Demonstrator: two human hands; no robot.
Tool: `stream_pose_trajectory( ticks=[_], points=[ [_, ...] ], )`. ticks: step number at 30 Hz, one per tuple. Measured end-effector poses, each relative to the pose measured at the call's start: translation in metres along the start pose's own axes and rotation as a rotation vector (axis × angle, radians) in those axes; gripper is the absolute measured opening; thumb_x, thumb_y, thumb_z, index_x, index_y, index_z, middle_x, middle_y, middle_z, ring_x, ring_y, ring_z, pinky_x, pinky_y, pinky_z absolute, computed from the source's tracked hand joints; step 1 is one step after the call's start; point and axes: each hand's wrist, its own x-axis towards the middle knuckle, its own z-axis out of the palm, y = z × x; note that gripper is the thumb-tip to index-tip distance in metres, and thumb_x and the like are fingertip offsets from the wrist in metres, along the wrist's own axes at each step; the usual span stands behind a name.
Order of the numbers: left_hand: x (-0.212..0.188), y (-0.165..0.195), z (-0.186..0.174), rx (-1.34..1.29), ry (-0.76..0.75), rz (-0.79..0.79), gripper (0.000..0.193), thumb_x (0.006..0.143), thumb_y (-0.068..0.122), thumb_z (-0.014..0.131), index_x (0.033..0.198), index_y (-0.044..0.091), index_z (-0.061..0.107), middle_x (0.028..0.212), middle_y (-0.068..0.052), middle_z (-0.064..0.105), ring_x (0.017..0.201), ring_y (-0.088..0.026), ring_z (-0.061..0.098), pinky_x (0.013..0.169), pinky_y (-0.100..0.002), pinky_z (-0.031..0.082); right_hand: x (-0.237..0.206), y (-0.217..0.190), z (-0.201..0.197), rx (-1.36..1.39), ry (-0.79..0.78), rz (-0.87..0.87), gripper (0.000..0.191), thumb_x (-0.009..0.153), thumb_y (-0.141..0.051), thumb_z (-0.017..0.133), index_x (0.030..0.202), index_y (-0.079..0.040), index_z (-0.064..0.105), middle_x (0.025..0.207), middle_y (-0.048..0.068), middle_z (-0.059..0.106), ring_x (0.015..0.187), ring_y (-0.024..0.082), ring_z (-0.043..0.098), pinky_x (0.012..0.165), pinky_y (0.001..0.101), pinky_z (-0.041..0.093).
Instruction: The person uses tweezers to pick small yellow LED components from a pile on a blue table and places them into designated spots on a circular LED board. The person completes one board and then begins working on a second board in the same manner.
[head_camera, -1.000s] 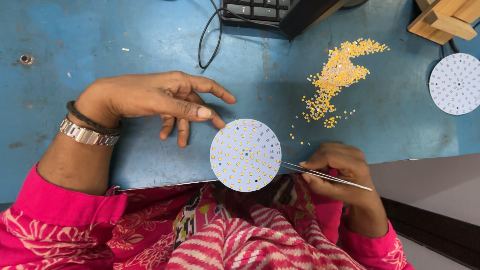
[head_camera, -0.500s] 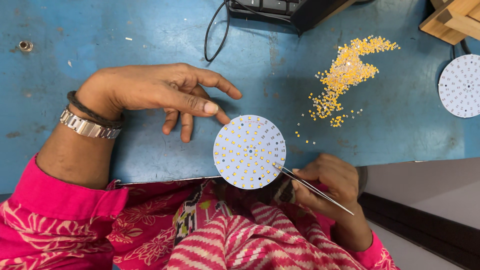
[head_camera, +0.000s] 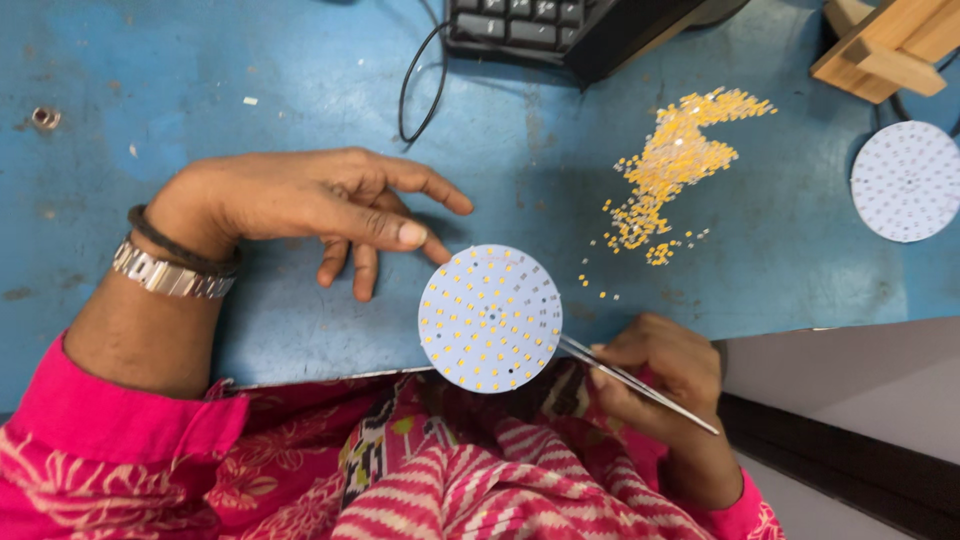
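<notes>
The right hand (head_camera: 655, 375) is closed around thin silver metal tweezers (head_camera: 640, 385), whose tips reach the right edge of a round white circuit board dotted with small yellow parts (head_camera: 490, 318). Whether the tips pinch anything cannot be told. That board overhangs the near edge of the worn blue worktable (head_camera: 200, 90). The left hand (head_camera: 300, 200) rests just left of and above the board, fingers loosely spread, holding nothing, its fingertips close to the board's rim. Up and to the right of the board lies a scattered heap of tiny yellow chips (head_camera: 670, 165). Farther right sits a second round white board (head_camera: 908, 180), beyond it a wooden block (head_camera: 880, 45). Above the board: a black keyboard (head_camera: 540, 25) and black cable (head_camera: 415, 85).
</notes>
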Motion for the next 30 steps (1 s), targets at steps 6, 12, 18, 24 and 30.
stream_pose_trajectory(
  ticks=[6,12,18,24,30],
  points=[
    [0.001,0.003,0.003,-0.001,0.003,-0.033,0.077,0.082,0.046,0.064,0.149,0.013,0.045,0.128,-0.015,0.075,0.064,-0.018,0.078,0.039,-0.025,0.058,0.004,0.016,-0.017,-0.136,0.141,0.287,0.014,0.084,-0.005,0.081,0.092,0.002,0.071,0.077,0.006,0.067,0.062,0.011,0.056,0.057,0.0245,0.041],
    [0.000,0.003,0.003,0.010,0.017,-0.042,0.076,0.081,0.046,0.063,0.149,0.015,0.046,0.127,-0.014,0.076,0.063,-0.018,0.078,0.038,-0.024,0.058,0.007,0.015,-0.015,-0.154,0.080,0.214,0.016,0.080,-0.005,0.082,0.089,0.002,0.070,0.081,0.007,0.069,0.062,0.009,0.059,0.056,0.0229,0.042],
    [-0.002,0.003,0.003,-0.041,-0.027,0.020,0.075,0.085,0.043,0.063,0.150,0.011,0.044,0.130,-0.016,0.074,0.064,-0.017,0.077,0.041,-0.024,0.057,0.010,0.015,-0.017,-0.198,0.015,0.228,0.019,0.075,-0.005,0.083,0.089,0.001,0.073,0.077,0.006,0.069,0.057,0.010,0.057,0.053,0.0252,0.040],
    [-0.002,0.002,0.003,-0.053,-0.042,0.049,0.075,0.086,0.043,0.063,0.150,0.010,0.043,0.132,-0.017,0.072,0.065,-0.017,0.077,0.044,-0.025,0.058,0.010,0.014,-0.026,-0.060,-0.021,0.235,0.015,0.076,-0.003,0.080,0.089,0.000,0.072,0.076,0.005,0.068,0.061,0.011,0.059,0.056,0.0258,0.041],
    [-0.002,0.003,0.004,-0.053,-0.048,0.061,0.073,0.088,0.043,0.063,0.148,0.008,0.042,0.133,-0.018,0.072,0.066,-0.017,0.077,0.042,-0.023,0.057,0.012,0.018,-0.026,-0.103,-0.052,0.189,0.015,0.080,-0.003,0.081,0.092,0.001,0.072,0.083,0.008,0.072,0.068,0.013,0.065,0.060,0.0260,0.046]
  ],
)
